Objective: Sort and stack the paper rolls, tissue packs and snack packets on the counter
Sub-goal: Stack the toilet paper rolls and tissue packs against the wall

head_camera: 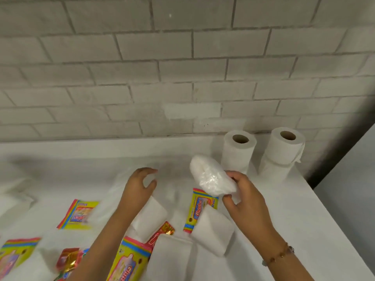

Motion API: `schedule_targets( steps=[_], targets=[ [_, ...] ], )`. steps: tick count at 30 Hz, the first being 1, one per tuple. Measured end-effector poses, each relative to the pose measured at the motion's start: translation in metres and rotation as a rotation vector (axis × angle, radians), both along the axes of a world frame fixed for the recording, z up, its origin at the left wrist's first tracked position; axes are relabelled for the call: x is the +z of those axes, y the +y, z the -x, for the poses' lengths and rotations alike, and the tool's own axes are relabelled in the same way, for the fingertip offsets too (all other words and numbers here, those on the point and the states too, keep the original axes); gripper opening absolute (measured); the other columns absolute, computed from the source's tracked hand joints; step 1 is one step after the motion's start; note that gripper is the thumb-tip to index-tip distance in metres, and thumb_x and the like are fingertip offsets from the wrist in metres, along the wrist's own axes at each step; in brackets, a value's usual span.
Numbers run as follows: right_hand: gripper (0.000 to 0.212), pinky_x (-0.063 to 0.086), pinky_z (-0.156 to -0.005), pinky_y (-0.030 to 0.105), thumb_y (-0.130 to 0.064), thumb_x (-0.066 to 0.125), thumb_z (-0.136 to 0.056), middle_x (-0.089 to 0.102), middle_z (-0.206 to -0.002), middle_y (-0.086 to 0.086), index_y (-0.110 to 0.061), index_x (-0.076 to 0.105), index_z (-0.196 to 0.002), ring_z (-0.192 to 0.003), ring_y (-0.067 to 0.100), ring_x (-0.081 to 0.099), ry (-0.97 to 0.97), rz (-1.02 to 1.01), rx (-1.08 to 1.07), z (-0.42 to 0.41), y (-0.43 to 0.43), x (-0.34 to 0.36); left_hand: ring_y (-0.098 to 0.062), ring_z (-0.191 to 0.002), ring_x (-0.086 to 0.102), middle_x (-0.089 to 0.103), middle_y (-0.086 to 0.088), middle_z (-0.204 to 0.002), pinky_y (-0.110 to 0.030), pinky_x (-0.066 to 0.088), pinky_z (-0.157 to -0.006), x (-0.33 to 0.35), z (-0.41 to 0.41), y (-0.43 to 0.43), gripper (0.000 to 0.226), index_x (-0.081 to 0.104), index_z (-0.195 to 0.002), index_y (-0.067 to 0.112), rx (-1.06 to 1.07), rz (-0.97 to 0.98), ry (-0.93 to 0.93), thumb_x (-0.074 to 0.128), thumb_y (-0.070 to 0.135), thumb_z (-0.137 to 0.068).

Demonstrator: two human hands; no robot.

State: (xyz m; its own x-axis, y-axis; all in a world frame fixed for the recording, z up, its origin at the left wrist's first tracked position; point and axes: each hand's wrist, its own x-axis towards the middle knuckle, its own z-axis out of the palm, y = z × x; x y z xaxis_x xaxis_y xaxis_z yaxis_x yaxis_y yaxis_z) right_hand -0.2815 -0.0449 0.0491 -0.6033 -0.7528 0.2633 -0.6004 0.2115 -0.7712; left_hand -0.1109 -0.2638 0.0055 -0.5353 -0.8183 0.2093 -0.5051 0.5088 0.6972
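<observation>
My right hand (pixel 244 196) grips a white tissue pack in clear plastic wrap (pixel 211 177), lifted above the counter. My left hand (pixel 140 185) hovers with fingers loosely curled and holds nothing. Two paper rolls stand upright at the back right: one (pixel 238 151) beside another (pixel 283 153) that tops a second roll. White tissue packs (pixel 213 233) (pixel 149 217) (pixel 170 258) lie below my hands. Yellow rainbow-edged wipes packets (pixel 199 207) (pixel 78 214) (pixel 127 260) and red snack packets (pixel 162 233) (pixel 68 259) are scattered about.
The white counter (pixel 304 220) ends at a right edge that runs diagonally toward me. A grey brick wall (pixel 182 67) closes the back. Another yellow packet (pixel 14 254) lies at the far left.
</observation>
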Motion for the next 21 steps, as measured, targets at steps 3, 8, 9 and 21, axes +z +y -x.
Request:
schedule_targets(
  steps=[3,8,9,21],
  targets=[
    [0.046,0.041,-0.084,0.02,-0.009,0.06,-0.081,0.059,-0.117,-0.006,-0.023,0.05,-0.123,-0.105,0.012,0.054,0.084,0.028,0.088,-0.018,-0.049,0.013,-0.007,-0.101,0.051,0.062,-0.001,-0.113,-0.018,0.035,-0.091,-0.001,-0.035,-0.009,0.026,0.066,-0.105,0.018,0.038,0.017,0.037,0.063,0.006,-0.082],
    [0.051,0.038,-0.088,0.024,0.003,0.056,-0.077,0.061,-0.123,0.008,-0.011,0.052,-0.126,-0.109,0.027,0.056,0.336,0.016,0.128,-0.033,-0.144,-0.001,-0.009,-0.1,0.052,0.062,0.001,-0.112,-0.019,0.036,-0.088,0.001,-0.088,-0.034,0.024,0.066,-0.104,0.02,0.08,-0.021,0.05,0.063,0.009,-0.083],
    [0.052,0.039,-0.092,0.027,0.005,0.056,-0.076,0.06,-0.124,0.01,-0.01,0.052,-0.126,-0.11,0.029,0.056,0.375,-0.012,0.146,-0.031,-0.161,-0.013,-0.007,-0.099,0.05,0.061,0.002,-0.111,-0.019,0.036,-0.087,0.001,-0.096,-0.038,0.024,0.066,-0.104,0.021,0.071,-0.029,0.054,0.063,0.01,-0.083],
    [0.075,0.005,-0.112,0.06,-0.016,0.048,-0.086,-0.001,-0.158,-0.005,-0.029,0.005,-0.147,-0.145,0.03,-0.003,0.349,-0.817,0.106,-0.043,-0.223,-0.137,-0.003,-0.103,0.047,0.054,0.013,-0.11,-0.013,0.036,-0.082,-0.011,-0.174,-0.078,0.025,0.063,-0.105,0.032,0.073,-0.199,0.093,0.059,0.016,-0.087]
  ],
)
